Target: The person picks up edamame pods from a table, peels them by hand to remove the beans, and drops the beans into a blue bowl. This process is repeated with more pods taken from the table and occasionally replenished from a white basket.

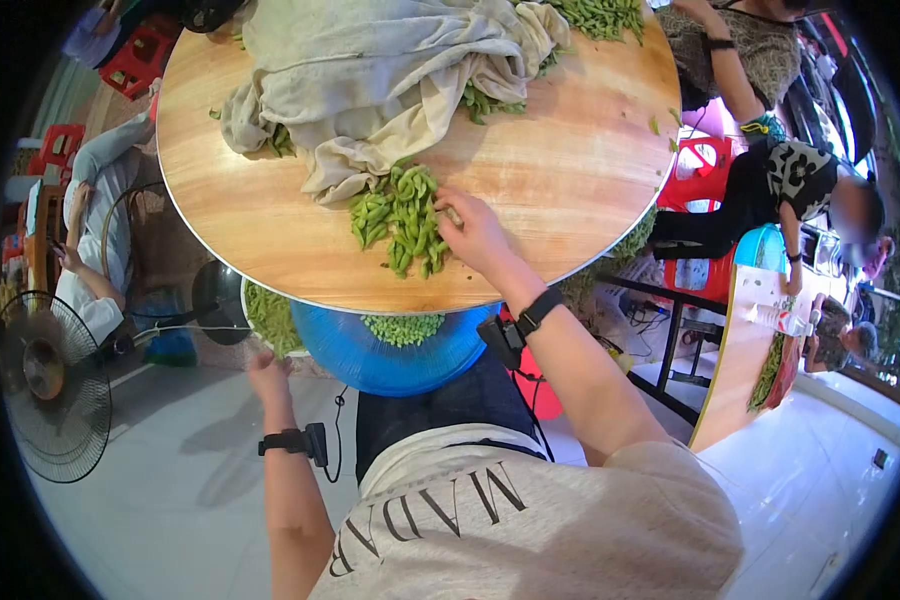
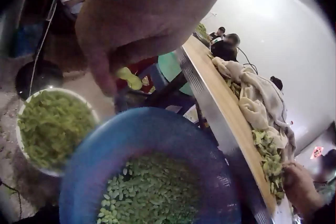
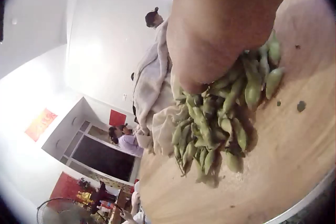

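My right hand (image 1: 478, 236) reaches into the near side of a small pile of green soybean pods (image 1: 402, 222) on the round wooden table. In the right wrist view its fingertips press down among the pods (image 3: 212, 124), and whether they pinch one I cannot tell. My left hand (image 1: 267, 378) hangs lower, left of a blue basin (image 1: 345, 362) of shelled green beans (image 1: 402, 328). Seen from the left wrist, its thumb stands apart from its fingers, and a yellow-green piece (image 2: 130, 78) shows in the gap. Beside the basin stands a white-rimmed bucket of empty pods (image 2: 55, 129).
A crumpled cream cloth (image 1: 370, 90) covers more pods on the round table (image 1: 560, 190). At the left stands a fan (image 1: 55, 385). To the right are red stools (image 1: 698, 175), a second wooden table (image 1: 735, 370) and several people. A cable (image 1: 340, 430) dangles by my left wrist.
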The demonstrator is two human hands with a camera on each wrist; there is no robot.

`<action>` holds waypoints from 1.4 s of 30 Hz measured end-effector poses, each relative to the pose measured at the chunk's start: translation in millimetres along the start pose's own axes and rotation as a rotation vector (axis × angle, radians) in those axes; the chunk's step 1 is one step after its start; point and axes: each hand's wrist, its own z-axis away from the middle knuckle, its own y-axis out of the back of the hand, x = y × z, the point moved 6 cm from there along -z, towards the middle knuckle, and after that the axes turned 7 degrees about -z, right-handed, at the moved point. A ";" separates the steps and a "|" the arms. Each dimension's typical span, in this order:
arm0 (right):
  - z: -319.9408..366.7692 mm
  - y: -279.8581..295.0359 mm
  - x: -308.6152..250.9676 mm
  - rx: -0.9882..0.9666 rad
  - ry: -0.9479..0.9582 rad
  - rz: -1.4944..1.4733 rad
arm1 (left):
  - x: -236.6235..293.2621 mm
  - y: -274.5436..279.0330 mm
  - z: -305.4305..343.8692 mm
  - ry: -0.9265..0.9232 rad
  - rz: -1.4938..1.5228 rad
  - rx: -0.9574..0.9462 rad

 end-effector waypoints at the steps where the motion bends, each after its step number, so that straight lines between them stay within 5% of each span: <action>1: -8.2 13.0 -8.7 0.012 -0.102 -0.068 | 2.0 0.8 -1.0 0.006 0.011 0.017; 5: -33.6 29.0 17.1 -0.070 -0.361 -0.006 | -4.3 7.0 -8.7 0.042 -0.033 0.053; 11: -63.4 19.6 20.5 0.008 -0.172 0.238 | -18.5 11.1 -36.9 -0.261 -0.568 0.048; 17: -61.1 13.2 41.7 -0.121 -0.031 0.209 | 78.2 -30.8 51.8 -0.160 -0.061 -0.203; 22: -15.3 3.5 -18.3 -0.251 -0.810 -0.849 | 174.3 -81.9 153.8 -0.152 0.215 -0.631; 23: -0.9 -6.9 -32.8 -0.220 -0.921 -1.130 | 191.0 -84.8 168.3 -0.232 0.218 -0.607; 26: 32.5 -16.7 -75.6 -0.143 -1.037 -1.338 | 224.4 -91.4 200.2 -0.467 0.209 -0.522; 29: 58.7 -26.8 -106.4 -0.292 -1.007 -1.441 | 234.6 -89.6 211.4 -0.749 0.096 -0.437; 35: 70.2 -15.5 -122.9 -0.575 -0.783 -1.035 | 214.5 -73.1 214.5 -0.599 0.141 -0.559; 38: 64.9 -0.6 -125.8 -0.476 -0.791 -1.075 | 214.6 -60.3 220.7 -0.510 0.252 -0.616; 42: 70.6 -2.5 -140.8 -0.633 -0.728 -0.950 | 215.3 -49.4 225.9 -0.590 0.116 -0.625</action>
